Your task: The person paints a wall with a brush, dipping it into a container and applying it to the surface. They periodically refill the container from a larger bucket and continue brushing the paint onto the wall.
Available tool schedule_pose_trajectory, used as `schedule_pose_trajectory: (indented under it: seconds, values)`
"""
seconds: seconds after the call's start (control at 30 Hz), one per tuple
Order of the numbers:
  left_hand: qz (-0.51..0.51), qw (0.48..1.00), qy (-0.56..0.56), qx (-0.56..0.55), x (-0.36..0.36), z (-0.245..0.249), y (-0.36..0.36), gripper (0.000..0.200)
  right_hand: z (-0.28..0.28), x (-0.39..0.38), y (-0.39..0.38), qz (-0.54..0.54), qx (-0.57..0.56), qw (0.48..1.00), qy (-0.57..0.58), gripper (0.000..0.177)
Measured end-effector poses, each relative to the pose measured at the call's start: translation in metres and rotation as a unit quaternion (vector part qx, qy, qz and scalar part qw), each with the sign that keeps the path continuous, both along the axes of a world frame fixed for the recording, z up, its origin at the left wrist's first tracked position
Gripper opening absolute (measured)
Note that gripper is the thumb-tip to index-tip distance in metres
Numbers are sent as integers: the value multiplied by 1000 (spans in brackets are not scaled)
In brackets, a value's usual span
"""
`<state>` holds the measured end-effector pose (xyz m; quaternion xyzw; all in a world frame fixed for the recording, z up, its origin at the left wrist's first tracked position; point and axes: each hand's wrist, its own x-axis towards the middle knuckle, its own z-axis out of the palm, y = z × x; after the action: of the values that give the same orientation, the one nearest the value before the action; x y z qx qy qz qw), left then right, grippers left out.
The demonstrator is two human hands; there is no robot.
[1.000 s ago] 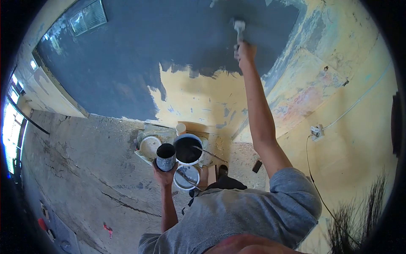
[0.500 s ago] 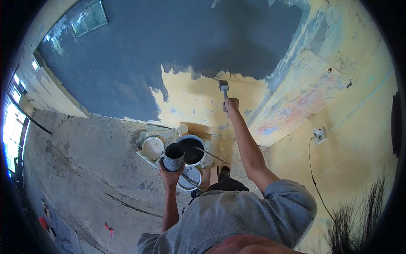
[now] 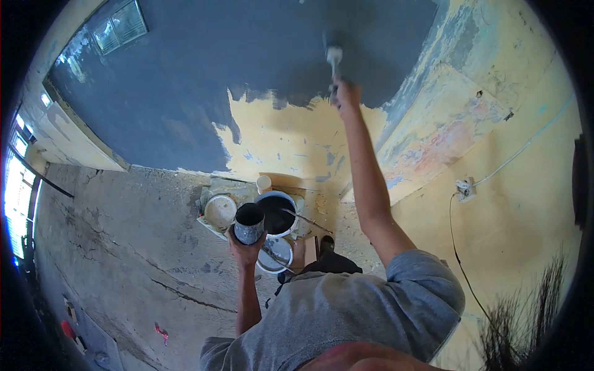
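Observation:
My right hand (image 3: pixel 346 96) is closed round the handle of a paintbrush (image 3: pixel 334 55), whose blurred bristles lie over the dark grey painted part of the wall (image 3: pixel 185 80). Below that, a ragged edge divides the grey from bare yellow wall (image 3: pixel 278 133). In my left hand (image 3: pixel 247 247) is a paint-smeared can (image 3: pixel 249 229), held upright with its dark mouth facing up. Just beyond the can stands a bucket of dark paint (image 3: pixel 276 216) with a stick (image 3: pixel 306 219) leaning out of it.
Around the bucket stand a white-topped container (image 3: pixel 220 211), a small pale cup (image 3: pixel 264 183) and another bucket (image 3: pixel 275 255) near my feet. Cracks run across the concrete floor (image 3: pixel 154 247). A cable (image 3: pixel 461 260) hangs from a socket (image 3: pixel 465 188) on the right wall.
My right hand and the paintbrush have moved up the wall, from the ragged paint edge into the grey area. My left hand still holds the can in nearly the same place.

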<state>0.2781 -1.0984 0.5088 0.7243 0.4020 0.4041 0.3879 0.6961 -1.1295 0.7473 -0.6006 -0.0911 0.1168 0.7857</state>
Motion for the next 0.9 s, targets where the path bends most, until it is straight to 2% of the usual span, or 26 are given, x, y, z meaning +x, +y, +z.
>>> schedule_pose_trajectory:
  seconds: [0.07, 0.1, 0.13, 0.2, 0.27, 0.33, 0.37, 0.4, 0.43, 0.47, 0.53, 0.63, 0.73, 0.8, 0.87, 0.9]
  values:
    - [-11, 1000, -25, 3, 3, 1, -4, 84, -78, 15, 7, -21, -101, 991, 80, 21]
    - [-10, 1000, -25, 4, 3, 4, -6, 84, -138, 28, 8, 6, -104, 989, 103, 28]
    - [-15, 1000, -13, 3, 3, 10, -8, 84, -164, 17, 3, -17, -114, 986, 124, 29]
    - [-19, 1000, 0, 2, 3, 14, -7, 84, -197, 8, -2, -38, -125, 981, 145, 30]
    - [-8, 1000, -20, 3, 1, 11, -8, 84, -206, 1, -10, -43, -211, 962, 169, 32]
    - [-5, 999, -36, -7, -2, -1, -4, 84, -179, 13, -3, -103, -221, 966, 85, 33]
    - [-2, 998, -56, -14, -3, -5, -1, 84, -168, 36, 1, -47, -164, 981, 91, 31]
    - [7, 999, -31, -6, -7, -6, -1, 86, -133, 43, 1, -29, -164, 986, 9, 29]
    - [6, 1000, -26, -11, -10, -7, 0, 86, -99, 51, 11, -49, -65, 997, 18, 26]
    - [21, 999, -27, 20, -10, -8, 1, 85, -59, 41, 10, -50, -35, 998, -8, 24]
    - [36, 997, -32, 59, -10, -5, 2, 85, 0, 17, -4, 37, 7, 998, -41, 22]
    - [34, 998, -33, 38, -14, -13, 4, 85, 22, -5, -7, 28, 16, 998, -54, 24]
    - [31, 999, -24, 25, -14, -1, -4, 85, -40, -2, 4, -6, -26, 998, -61, 25]
    - [33, 999, -17, 26, -13, 5, -6, 86, -103, 4, 12, 1, -86, 994, 67, 25]
    - [33, 999, -4, 28, -18, 6, -6, 86, -203, 31, 22, 19, -75, 984, 161, 38]
    - [34, 999, -17, 28, -20, 4, -5, 87, -220, 27, 15, 8, -116, 978, 172, 32]
